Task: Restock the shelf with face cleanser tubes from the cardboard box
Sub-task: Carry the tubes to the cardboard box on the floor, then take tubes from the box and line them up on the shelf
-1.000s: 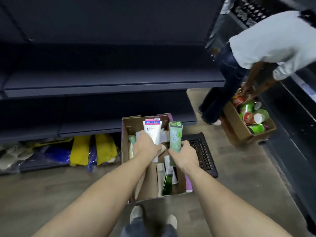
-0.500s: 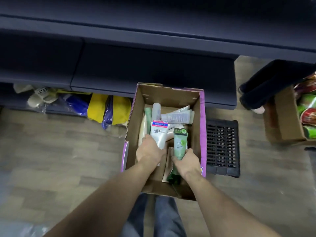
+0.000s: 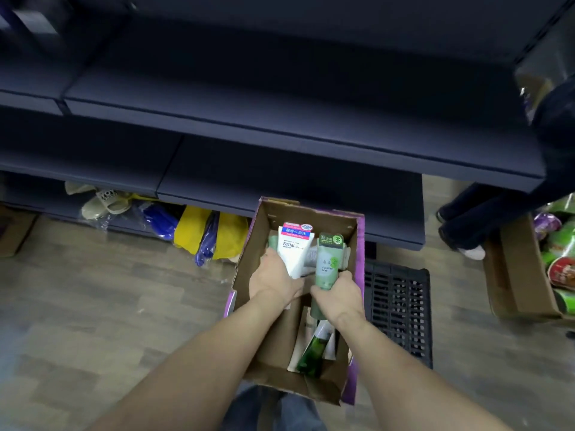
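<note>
Each grip pinches a tube, left hand the white tube, right hand the green tube, long axes pointing to 12 o'clock at the shelf over the box.

On my feed, the white plastic tube with a red and blue band, gripped in my left hand, reads "Facial" in dark letters, with smaller blurred characters above it. At its three o'clock, the pale green plastic tube held in my right hand carries "SEAWEED", a second word I can't make out, and unclear characters at the top.
</note>
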Demonstrator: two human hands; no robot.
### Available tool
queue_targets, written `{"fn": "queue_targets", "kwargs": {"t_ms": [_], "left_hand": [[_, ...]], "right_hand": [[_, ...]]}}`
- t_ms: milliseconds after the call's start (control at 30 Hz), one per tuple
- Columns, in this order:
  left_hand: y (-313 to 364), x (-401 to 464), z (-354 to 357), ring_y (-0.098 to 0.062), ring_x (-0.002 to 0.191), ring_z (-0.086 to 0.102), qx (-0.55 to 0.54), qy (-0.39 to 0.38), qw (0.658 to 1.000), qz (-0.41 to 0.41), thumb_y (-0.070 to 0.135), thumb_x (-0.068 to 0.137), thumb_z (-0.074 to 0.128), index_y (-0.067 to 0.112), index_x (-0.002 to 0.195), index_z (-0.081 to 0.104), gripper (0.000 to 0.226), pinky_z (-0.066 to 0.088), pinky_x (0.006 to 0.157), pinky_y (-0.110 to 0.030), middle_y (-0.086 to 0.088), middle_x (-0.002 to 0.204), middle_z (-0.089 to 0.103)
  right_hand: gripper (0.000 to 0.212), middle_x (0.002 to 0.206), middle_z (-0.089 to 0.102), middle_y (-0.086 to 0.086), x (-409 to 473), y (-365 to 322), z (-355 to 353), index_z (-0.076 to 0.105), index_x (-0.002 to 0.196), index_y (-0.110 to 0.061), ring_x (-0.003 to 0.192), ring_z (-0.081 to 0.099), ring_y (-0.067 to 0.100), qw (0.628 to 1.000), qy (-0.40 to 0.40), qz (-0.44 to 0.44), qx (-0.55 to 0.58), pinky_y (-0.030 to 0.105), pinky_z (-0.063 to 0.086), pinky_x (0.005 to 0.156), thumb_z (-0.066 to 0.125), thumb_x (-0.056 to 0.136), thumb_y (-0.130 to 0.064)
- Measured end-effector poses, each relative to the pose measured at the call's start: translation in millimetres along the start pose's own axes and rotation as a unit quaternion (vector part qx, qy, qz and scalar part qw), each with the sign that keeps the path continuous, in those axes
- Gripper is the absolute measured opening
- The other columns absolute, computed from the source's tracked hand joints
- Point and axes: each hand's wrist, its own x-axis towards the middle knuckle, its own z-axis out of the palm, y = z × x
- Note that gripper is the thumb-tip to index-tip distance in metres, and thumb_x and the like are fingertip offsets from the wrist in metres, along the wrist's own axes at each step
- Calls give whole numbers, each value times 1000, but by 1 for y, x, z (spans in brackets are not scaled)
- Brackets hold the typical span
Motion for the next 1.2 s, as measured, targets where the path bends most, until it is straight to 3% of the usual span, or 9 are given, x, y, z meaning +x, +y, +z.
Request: {"fn": "queue_targets", "kwargs": {"t_ms": [133,267,400,600,900,1067,1200], "left_hand": [[23,-12,-38,-29,106,60,-6,44,998,38,37,72,80,12,113,40,63,50,77,-37,-7,116,55],[44,-24,-75,-28,109,59,-20,101,993,64,38,72,79,11,118,39,67,49,78,-36,-7,121,54],[64,-39,-111,-29,102,61,-43,144,983,102,36,73,76,13,112,39,58,47,75,-36,-5,115,53],[93,-62,-171,-25,94,63,-92,216,957,171,39,71,77,18,110,40,57,43,68,-32,1,110,54],[141,-109,-270,-26,95,62,-146,317,905,242,39,71,80,15,113,41,63,50,76,-38,-1,112,53],[165,-140,-321,-28,99,63,-160,363,878,269,38,70,81,13,115,43,64,51,77,-39,-4,114,54],[179,-157,-353,-26,101,62,-172,388,860,282,40,71,82,13,117,43,66,46,70,-35,-3,115,56]], "right_hand": [[39,101,65,3,-13,-34,-28,46,104,-19,90,63,24,998,28,-51,36,32,52,73,72,78,-30],[40,102,64,3,-29,-66,-56,47,111,-13,81,57,19,993,55,-97,31,25,39,53,69,81,-28],[38,95,61,0,-45,-96,-83,46,105,-15,84,60,21,985,97,-139,32,31,48,69,69,79,-31],[42,97,63,-3,-72,-147,-128,47,108,-20,86,64,18,961,143,-226,71,40,57,78,71,78,-38],[40,94,63,-5,-133,-222,-199,48,109,-19,81,62,14,916,223,-322,86,33,52,67,69,81,-38],[40,95,64,-5,-166,-254,-231,48,109,-20,83,65,18,889,265,-359,98,40,57,75,69,81,-39],[40,96,63,-4,-189,-279,-260,49,110,-20,86,64,21,868,294,-386,109,38,55,76,69,82,-41]]}}
